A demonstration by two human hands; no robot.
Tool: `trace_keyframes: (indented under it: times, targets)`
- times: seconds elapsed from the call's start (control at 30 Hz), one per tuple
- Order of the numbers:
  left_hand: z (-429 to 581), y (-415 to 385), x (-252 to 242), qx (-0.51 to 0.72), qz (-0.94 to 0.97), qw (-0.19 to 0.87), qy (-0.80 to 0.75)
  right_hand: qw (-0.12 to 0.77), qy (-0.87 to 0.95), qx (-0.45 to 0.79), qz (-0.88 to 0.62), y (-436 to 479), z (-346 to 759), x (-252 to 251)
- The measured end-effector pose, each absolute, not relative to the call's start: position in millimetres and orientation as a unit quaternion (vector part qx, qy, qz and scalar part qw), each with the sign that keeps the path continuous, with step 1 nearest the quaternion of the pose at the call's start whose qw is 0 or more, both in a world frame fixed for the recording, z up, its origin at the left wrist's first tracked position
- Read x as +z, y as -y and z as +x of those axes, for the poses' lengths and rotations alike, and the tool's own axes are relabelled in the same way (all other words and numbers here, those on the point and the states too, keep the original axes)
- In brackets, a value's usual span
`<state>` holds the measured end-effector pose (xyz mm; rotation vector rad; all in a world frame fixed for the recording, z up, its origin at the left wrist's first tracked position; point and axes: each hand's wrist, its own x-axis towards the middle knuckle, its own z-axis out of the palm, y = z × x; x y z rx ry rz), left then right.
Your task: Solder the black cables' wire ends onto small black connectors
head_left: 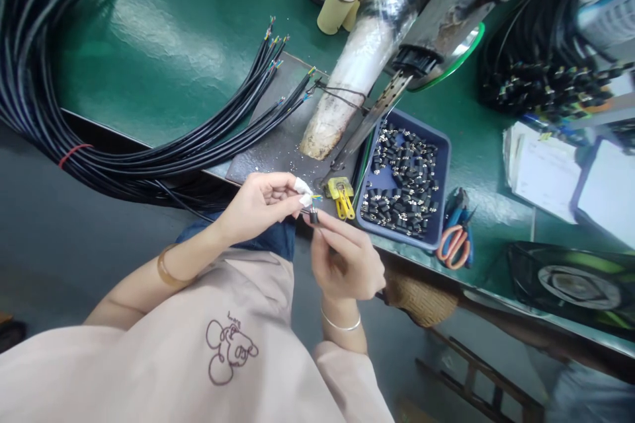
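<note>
— How is the light behaving?
— Bright overhead light is washing the green bench (163, 46) up and left of the fingers (297, 198), leaving broad pale glare there.
— Shadows?
— Soft ones are pooling below the fingers, under the bench edge.
— Sharpness?
— Near the fingers it is holding fairly crisp. Far right of them the paper (540, 172) is blowing out white, and the edges are bending and smearing.

Single head-worn view, looking steeply down, close over the green workbench (163, 46) edge
</note>
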<state>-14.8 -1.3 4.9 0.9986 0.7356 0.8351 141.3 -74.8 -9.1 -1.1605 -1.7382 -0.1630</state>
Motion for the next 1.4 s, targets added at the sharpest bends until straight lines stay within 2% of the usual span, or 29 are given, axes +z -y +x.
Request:
trace_keyframes:
  times: [0.1, 0.13, 0.27, 0.33, 0.6, 0.77, 1.03, 1.4]
  targets:
    - [-18, 3, 5, 0.348, 0.469, 0.751, -0.308, 0.606, 0.624, -0.016, -0.493, 77, 147, -5]
    - [-18, 4, 5, 0.343, 0.473, 0.753, -0.304, 0.614, 0.591, 0.000, -0.523, 76, 149, -1]
    - [-19, 6, 9, 0.339, 0.486, 0.751, -0.291, 0.500, 0.603, 0.177, -0.596, 73, 153, 13]
    - [-19, 6, 10, 0.334, 0.487, 0.752, -0.292, 0.486, 0.619, 0.216, -0.578, 71, 152, 16]
    - [-15, 13, 8, 0.360, 0.477, 0.742, -0.304, 0.515, 0.624, 0.128, -0.574, 73, 136, 9]
    - [-12, 20, 10, 0.402, 0.456, 0.734, -0.304, 0.513, 0.665, -0.077, -0.537, 76, 131, -4]
    - [-16, 20, 9, 0.360, 0.483, 0.741, -0.296, 0.547, 0.609, 0.073, -0.570, 76, 141, 1]
    - [-15, 19, 6, 0.360, 0.501, 0.733, -0.288, 0.524, 0.646, 0.062, -0.552, 73, 145, 4]
